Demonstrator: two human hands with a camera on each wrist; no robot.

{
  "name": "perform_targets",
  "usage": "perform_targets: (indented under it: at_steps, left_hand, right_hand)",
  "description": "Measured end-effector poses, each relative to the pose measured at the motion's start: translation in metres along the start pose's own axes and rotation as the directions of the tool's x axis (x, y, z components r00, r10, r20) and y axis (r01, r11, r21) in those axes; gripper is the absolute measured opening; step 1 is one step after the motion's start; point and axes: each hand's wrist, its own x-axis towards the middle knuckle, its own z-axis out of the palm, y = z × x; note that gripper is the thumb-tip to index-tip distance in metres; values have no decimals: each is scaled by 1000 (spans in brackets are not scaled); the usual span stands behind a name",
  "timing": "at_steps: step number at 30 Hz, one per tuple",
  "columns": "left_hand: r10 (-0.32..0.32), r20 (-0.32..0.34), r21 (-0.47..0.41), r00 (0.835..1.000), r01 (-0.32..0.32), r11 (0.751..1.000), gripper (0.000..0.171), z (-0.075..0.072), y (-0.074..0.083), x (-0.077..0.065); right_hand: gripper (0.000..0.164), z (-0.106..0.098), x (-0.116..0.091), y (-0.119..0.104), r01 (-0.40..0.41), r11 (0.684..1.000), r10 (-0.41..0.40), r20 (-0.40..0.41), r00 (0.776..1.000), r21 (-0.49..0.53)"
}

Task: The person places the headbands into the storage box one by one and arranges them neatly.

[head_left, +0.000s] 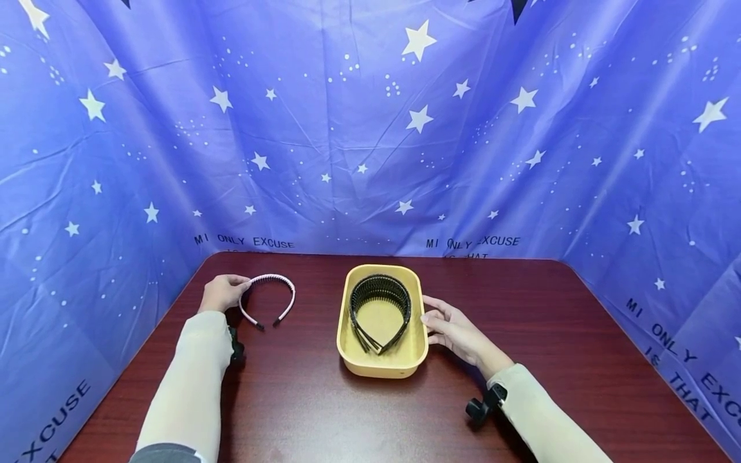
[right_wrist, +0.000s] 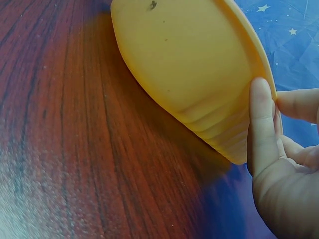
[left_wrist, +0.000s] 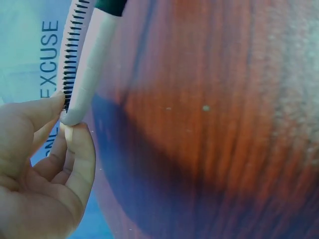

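Observation:
A pale pink headband (head_left: pixel 272 277) with dark comb teeth and black tips is pinched between the thumb and fingers of my left hand (head_left: pixel 222 294), at the left of the table. The left wrist view shows the same band end-on above the fingertips. In the middle stands a yellow plastic bin (head_left: pixel 382 371). Several black toothed headbands (head_left: pixel 379 283) lie nested inside it, their ends toward me. My right hand (head_left: pixel 460 331) touches the bin's right side from outside. In the right wrist view its thumb (right_wrist: pixel 261 114) lies straight against the wall, with another finger at the rim.
A dark red wood-grain table (head_left: pixel 278 399) lies under everything, with rounded far corners. Blue star-print cloth (head_left: pixel 359 128) hangs behind and on both sides. Black camera mounts (head_left: pixel 486 405) sit on both wrists.

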Motion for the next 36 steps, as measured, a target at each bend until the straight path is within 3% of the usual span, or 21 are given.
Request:
perform_targets:
  at_steps: [8, 17, 36]
  left_hand:
    - [0, 12, -17, 1000, 0, 1000, 33, -5, 5, -1]
    - [84, 28, 11, 996, -85, 996, 34, -16, 20, 3]
    - [199, -22, -25, 980, -200, 980, 33, -21, 55, 7]
  right_hand:
    - [66, 1, 1, 1, -9, 1000, 9, 4, 1000, 6]
    - [67, 2, 2, -1, -14, 1000, 14, 2, 1000, 8]
    - [66, -1, 1, 1, -9, 1000, 9, 0, 1000, 22]
